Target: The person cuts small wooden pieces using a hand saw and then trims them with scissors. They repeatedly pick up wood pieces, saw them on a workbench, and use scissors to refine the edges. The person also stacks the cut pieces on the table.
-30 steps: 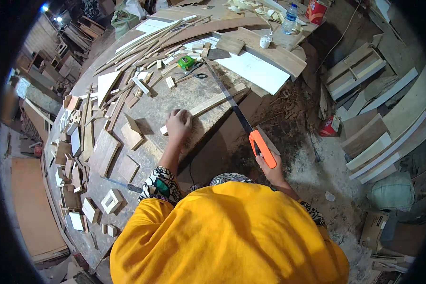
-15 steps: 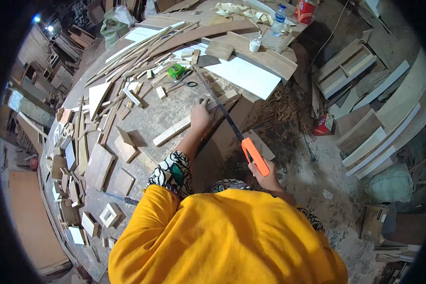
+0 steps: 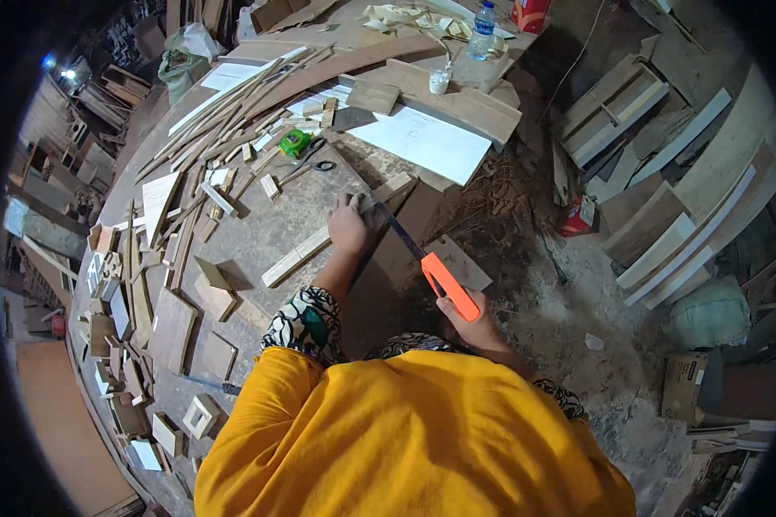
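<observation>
My left hand (image 3: 347,226) has its fingers bent over a pale wood strip (image 3: 295,260) lying along the edge of the worn table (image 3: 289,207). My right hand (image 3: 467,320) grips the orange handle (image 3: 448,284) of a handsaw. The dark blade (image 3: 397,226) crosses the strip just right of my left fingers, over the table edge. Behind my left hand lie black scissors (image 3: 319,165) and a green tape measure (image 3: 295,143). Small wood blocks and boards (image 3: 172,332) lie to the left.
A white board (image 3: 422,138), long strips, a white cup (image 3: 440,82) and a water bottle (image 3: 481,34) occupy the far tabletop. Red containers (image 3: 578,215), stacked curved boards (image 3: 690,233) and a sack (image 3: 707,314) stand on the floor at right.
My right hand and the saw have moved left. My left hand has moved up and right along the strip to beside the blade, and the strip's left part now shows below it.
</observation>
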